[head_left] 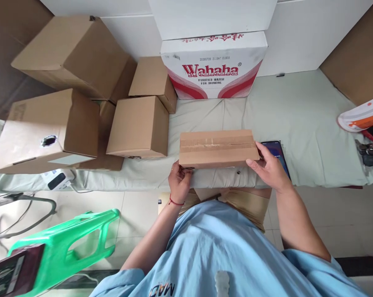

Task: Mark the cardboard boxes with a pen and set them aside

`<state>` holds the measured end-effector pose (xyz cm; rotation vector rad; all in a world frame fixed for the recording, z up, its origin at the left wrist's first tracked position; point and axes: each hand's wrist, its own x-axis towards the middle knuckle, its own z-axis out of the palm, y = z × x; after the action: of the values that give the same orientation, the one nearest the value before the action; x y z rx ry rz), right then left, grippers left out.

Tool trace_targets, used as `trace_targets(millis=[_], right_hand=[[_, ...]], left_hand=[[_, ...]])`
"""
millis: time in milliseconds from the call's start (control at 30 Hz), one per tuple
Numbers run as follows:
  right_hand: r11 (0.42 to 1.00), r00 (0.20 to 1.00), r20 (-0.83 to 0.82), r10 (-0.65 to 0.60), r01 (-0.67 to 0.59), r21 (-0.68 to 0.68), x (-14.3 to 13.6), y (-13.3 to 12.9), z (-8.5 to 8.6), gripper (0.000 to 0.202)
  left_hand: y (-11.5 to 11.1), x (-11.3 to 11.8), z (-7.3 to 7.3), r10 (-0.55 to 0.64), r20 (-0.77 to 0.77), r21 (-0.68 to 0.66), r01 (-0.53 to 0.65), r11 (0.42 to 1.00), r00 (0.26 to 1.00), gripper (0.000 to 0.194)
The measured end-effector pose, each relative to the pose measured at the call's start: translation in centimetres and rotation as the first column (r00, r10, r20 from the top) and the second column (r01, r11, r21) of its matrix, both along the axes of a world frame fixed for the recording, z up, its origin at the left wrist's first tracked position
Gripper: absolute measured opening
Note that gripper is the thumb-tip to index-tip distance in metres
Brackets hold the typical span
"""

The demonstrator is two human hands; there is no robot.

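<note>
A long, flat brown cardboard box (216, 146) lies crosswise in front of me on the cloth-covered table (285, 107), with tape along its top seam. My left hand (179, 181) grips its lower left corner, fingers curled under the edge. At the box's right end, my right hand (268, 165) holds it between the thumb on the near side and the fingers at the far side. Partly behind my right hand lies a dark phone (276, 152).
Several brown cartons (133, 126) stand at the left, near a white power strip (59, 179). A white and red Wahaha box (214, 70) stands at the back. Keys (372, 154) lie at the far right. A green stool (59, 239) is on the floor at lower left.
</note>
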<state>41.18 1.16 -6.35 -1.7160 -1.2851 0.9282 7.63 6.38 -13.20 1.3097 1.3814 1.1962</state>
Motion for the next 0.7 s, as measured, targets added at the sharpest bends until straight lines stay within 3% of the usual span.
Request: trace_targets(millis=[233, 333, 433, 600, 700], right_hand=[[0.990, 0.980, -0.186, -0.078, 0.097, 0.099, 0.0, -1.6, 0.1, 0.086], [0.978, 0.962, -0.259, -0.083, 0.129, 0.165, 0.9, -2.1, 0.1, 0.077], [0.968, 0.947, -0.310, -0.080, 0.148, 0.203, 1.4, -2.3, 0.1, 0.067], [0.948, 0.948, -0.309, -0.071, 0.160, 0.274, 1.6, -2.2, -0.2, 0.064], [0.935, 0.944, -0.315, -0.100, 0.198, 0.295, 1.7, -2.1, -0.5, 0.059]], left_hand=[[-0.1, -0.9, 0.9, -0.181, 0.172, 0.002, 0.183, 0.983, 0.968, 0.058], [-1.1, -0.7, 2.3, -0.241, 0.272, 0.026, 0.243, 0.970, 0.932, 0.054], [-2.1, -0.1, 4.3, -0.241, 0.352, 0.070, 0.232, 0.970, 0.904, 0.045], [-2.3, 0.8, 6.7, -0.176, 0.316, 0.071, 0.162, 0.984, 0.932, 0.059], [-2.1, 0.9, 7.7, -0.202, 0.221, 0.159, 0.169, 0.973, 0.954, 0.068]])
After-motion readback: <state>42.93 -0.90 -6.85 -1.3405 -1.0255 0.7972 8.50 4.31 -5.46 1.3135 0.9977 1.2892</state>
